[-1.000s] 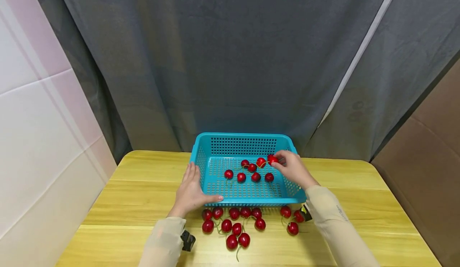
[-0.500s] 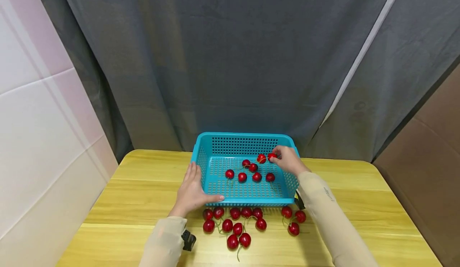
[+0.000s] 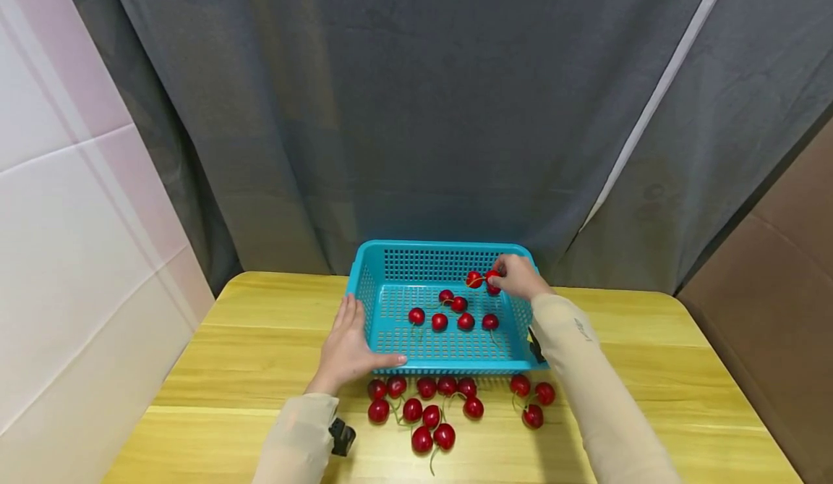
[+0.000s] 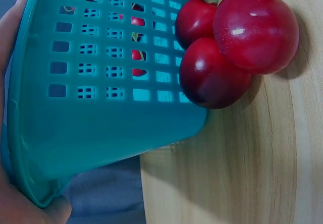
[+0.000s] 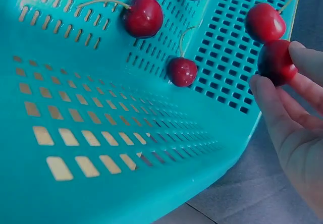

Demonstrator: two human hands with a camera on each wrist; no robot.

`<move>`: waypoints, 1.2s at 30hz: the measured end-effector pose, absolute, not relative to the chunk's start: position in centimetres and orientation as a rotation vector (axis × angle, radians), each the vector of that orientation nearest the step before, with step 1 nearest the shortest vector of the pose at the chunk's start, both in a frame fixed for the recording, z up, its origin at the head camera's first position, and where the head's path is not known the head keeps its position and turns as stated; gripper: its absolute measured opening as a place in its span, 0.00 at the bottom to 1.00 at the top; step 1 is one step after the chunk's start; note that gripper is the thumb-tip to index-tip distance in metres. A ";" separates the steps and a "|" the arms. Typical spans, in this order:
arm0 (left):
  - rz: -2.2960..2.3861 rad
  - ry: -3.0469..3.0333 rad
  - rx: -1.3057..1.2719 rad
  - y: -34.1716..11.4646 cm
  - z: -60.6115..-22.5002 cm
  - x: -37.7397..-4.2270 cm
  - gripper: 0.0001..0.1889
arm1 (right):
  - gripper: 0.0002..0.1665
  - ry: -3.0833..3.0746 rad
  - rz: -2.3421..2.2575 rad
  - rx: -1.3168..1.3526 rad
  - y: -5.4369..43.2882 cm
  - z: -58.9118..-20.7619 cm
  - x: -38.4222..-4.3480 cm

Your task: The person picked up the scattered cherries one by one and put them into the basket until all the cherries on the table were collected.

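Observation:
A turquoise plastic basket (image 3: 455,366) with slotted walls stands on the table with several red cherries on its floor. My left hand (image 3: 349,346) rests at its front left corner, fingers straight along the left side and thumb stretched along the front rim. My right hand (image 3: 518,278) reaches in at the back right. Its thumb and fingertips pinch a dark red cherry (image 5: 276,62). Close against that one hangs a second cherry (image 5: 265,23), with a stem between the two in the head view. Below them a single cherry (image 5: 182,71) lies by the basket's back wall.
Several cherries (image 3: 421,440) with stems lie on the wooden table (image 3: 260,368) in front of the basket, and a smaller group (image 3: 532,417) lies to their right. A grey curtain (image 3: 416,108) hangs behind the basket. Brown board (image 3: 768,289) stands at the right.
My right hand has moved farther back over the basket with the pinched cherry and its partner, uncovering the cherry below them. My left hand has stayed at the corner.

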State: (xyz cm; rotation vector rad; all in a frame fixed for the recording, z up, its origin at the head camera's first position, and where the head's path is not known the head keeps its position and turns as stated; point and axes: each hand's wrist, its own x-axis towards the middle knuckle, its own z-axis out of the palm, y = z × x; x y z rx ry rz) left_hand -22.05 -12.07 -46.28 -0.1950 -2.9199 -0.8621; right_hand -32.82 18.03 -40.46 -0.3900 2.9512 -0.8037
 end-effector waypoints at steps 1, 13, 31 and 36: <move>-0.864 -2.920 -0.192 -12.0 -46.3 -22.1 0.67 | 0.16 2.951 -0.796 -0.377 18.0 -40.5 -32.9; -0.879 -2.917 -0.190 -12.0 -46.3 -21.9 0.67 | 0.15 2.923 -0.762 -0.252 17.8 -41.6 -33.3; -0.876 -2.918 -0.200 -12.1 -46.1 -22.0 0.67 | 0.16 2.901 -0.646 -0.120 17.9 -43.4 -34.1; -0.874 -2.917 -0.198 -12.2 -46.1 -22.0 0.67 | 0.15 2.897 -0.626 -0.127 17.8 -43.3 -34.2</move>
